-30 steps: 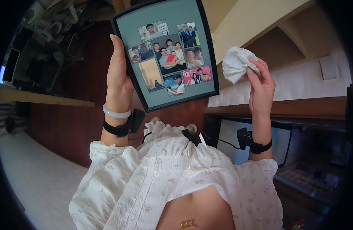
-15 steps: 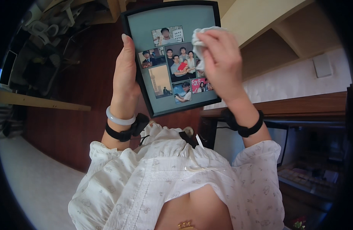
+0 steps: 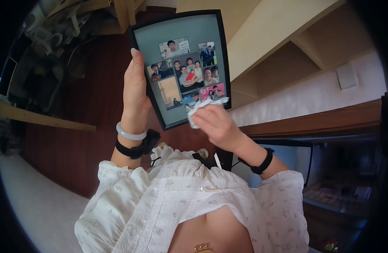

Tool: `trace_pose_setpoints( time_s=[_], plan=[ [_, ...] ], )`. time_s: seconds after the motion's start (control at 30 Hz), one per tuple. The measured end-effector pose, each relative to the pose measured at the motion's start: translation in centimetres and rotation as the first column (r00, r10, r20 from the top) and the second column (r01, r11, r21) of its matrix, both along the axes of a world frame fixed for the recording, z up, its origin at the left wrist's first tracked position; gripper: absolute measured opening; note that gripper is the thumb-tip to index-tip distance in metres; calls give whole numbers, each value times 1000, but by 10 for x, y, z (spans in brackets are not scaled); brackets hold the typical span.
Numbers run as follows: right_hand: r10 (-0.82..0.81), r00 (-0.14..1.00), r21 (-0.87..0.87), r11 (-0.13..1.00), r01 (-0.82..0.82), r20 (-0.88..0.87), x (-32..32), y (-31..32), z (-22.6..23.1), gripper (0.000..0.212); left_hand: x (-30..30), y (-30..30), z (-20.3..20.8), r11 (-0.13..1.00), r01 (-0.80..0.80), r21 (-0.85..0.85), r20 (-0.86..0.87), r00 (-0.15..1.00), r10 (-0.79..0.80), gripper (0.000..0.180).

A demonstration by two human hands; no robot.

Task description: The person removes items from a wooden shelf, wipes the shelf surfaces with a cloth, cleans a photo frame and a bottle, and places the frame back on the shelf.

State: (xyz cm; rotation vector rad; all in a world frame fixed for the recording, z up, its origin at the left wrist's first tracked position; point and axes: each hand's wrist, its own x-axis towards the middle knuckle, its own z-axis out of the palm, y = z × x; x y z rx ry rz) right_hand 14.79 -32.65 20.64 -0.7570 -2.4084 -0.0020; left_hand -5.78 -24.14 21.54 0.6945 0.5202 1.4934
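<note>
White characters (image 3: 205,93) on pink photo (image 3: 215,90), dark characters (image 3: 184,46) on top photo (image 3: 173,49)

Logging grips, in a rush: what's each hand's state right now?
Left hand: closed on the left edge of a black-rimmed rectangular photo frame.
Right hand: closed on a crumpled white cloth.

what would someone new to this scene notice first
Probably the black photo frame at upper centre, with the left hand at its left edge. Next comes the white cloth in the right hand, covering a bit of the frame's lower part. The pale bracelet on the left wrist also stands out.
</note>
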Motion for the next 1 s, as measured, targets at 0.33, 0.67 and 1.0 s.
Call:
trace_pose_setpoints(
  time_s=[0.33, 0.67, 1.0],
  plan=[
    [-407, 913, 84, 909, 408, -34, 53, 38, 56, 29, -5, 1, -3, 994, 13, -110, -90, 996, -23, 50],
    [-293, 954, -13, 956, 293, -61, -10, 76, 40, 21, -10, 13, -5, 992, 45, -119, -203, 977, -68, 53],
    [-434, 849, -385, 870, 308, -303, 42, -3, 28, 33, -19, 13, -10, 988, 74, -137, -107, 990, -89, 53]
  ],
)
